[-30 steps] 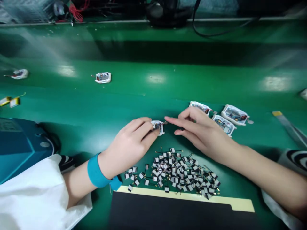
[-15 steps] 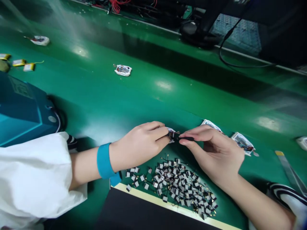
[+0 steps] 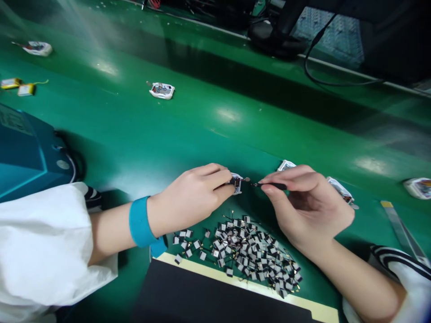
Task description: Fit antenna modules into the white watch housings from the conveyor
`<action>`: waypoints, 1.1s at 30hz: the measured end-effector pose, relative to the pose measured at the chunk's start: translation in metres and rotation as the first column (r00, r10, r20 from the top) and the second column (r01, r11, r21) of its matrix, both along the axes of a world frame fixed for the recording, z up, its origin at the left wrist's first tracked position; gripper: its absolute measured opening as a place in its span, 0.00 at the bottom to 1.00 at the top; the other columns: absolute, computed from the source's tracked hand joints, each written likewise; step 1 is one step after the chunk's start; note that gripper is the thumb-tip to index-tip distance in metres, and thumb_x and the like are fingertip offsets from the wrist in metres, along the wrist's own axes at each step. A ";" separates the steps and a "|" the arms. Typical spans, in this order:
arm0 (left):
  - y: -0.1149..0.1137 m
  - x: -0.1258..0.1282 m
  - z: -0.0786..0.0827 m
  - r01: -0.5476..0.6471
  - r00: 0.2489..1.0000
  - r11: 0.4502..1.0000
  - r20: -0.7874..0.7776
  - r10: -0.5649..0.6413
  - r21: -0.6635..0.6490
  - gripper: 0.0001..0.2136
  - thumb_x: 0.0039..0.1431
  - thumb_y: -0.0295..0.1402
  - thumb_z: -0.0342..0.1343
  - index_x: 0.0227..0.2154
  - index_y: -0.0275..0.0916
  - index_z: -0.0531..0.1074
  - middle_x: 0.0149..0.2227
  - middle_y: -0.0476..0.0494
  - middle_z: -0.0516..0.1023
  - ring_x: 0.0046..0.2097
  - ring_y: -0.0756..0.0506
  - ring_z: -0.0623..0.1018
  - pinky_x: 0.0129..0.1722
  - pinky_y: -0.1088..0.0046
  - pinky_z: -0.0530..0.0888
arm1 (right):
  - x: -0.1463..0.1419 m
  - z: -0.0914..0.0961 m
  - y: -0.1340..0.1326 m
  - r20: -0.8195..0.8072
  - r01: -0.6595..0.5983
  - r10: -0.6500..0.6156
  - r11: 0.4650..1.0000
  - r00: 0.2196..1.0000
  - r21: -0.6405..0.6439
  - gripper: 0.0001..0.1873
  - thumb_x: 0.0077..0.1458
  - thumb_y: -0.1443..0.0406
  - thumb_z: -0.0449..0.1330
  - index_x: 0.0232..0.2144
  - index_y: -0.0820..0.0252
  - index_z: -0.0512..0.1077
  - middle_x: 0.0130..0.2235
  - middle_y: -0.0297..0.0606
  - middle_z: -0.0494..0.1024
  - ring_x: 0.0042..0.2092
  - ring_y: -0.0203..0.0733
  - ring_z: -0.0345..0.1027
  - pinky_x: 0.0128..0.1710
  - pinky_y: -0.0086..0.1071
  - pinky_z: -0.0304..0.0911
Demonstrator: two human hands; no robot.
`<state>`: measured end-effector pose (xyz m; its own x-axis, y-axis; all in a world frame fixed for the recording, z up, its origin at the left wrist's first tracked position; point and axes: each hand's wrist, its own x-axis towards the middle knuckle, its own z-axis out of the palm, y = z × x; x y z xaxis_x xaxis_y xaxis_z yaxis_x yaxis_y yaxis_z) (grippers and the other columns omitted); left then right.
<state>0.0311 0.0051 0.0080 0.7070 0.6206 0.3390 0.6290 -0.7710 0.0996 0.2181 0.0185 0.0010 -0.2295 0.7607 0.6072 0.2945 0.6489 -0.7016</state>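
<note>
My left hand [image 3: 190,195], with a teal band on its wrist, pinches a small white device housing [image 3: 237,184] with a circuit board inside. A small round part [image 3: 247,179] sticks out at the housing's right side. In my right hand [image 3: 313,204], thumb and forefinger are closed on a slim black pointed tool [image 3: 276,185]. Its tip points left and stands a little apart from the housing. Below both hands lies a heap of small black-and-grey parts with thin leads [image 3: 259,253], on the green mat.
Similar open housings lie at the back [image 3: 162,90], at the far left [image 3: 37,48], behind my right hand [image 3: 340,190] and at the right edge [image 3: 419,187]. Metal tweezers [image 3: 400,229] rest at right. A teal machine [image 3: 23,148] and yellow battery packs [image 3: 26,89] are left.
My right hand has drawn the black tool rightward, away from the housing, uncovering more of its board. My left hand keeps its hold. The whole view has shifted slightly.
</note>
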 end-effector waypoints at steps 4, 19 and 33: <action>0.000 0.000 -0.001 -0.011 0.999 1.000 0.041 0.011 -0.010 0.10 0.58 0.25 0.44 0.36 0.32 0.71 0.35 0.43 0.73 0.42 0.46 0.71 0.44 0.71 0.72 | 0.001 -0.005 0.003 -0.060 -0.009 0.005 0.998 0.998 -0.061 0.11 0.44 0.73 0.60 0.25 0.54 0.63 0.28 0.33 0.70 0.30 0.38 0.67 0.26 0.35 0.66; 0.000 0.000 0.003 -0.030 0.999 0.997 0.036 0.032 -0.070 0.09 0.57 0.24 0.45 0.37 0.35 0.69 0.34 0.43 0.71 0.44 0.46 0.71 0.42 0.69 0.72 | -0.002 -0.004 0.004 -0.072 -0.017 0.007 0.990 0.997 -0.139 0.09 0.46 0.69 0.60 0.24 0.54 0.62 0.26 0.32 0.70 0.29 0.36 0.67 0.26 0.34 0.64; 0.000 0.001 0.003 -0.031 0.999 0.997 0.034 0.034 -0.067 0.09 0.57 0.25 0.45 0.37 0.36 0.69 0.34 0.43 0.71 0.43 0.46 0.71 0.41 0.70 0.72 | -0.001 -0.004 0.003 -0.024 0.018 -0.022 0.989 0.999 -0.148 0.09 0.46 0.66 0.60 0.24 0.56 0.61 0.26 0.32 0.71 0.29 0.35 0.67 0.27 0.32 0.63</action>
<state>0.0318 0.0054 0.0109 0.6746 0.6652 0.3202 0.6490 -0.7411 0.1723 0.2167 0.0219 -0.0030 -0.1992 0.8470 0.4928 0.2876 0.5313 -0.7969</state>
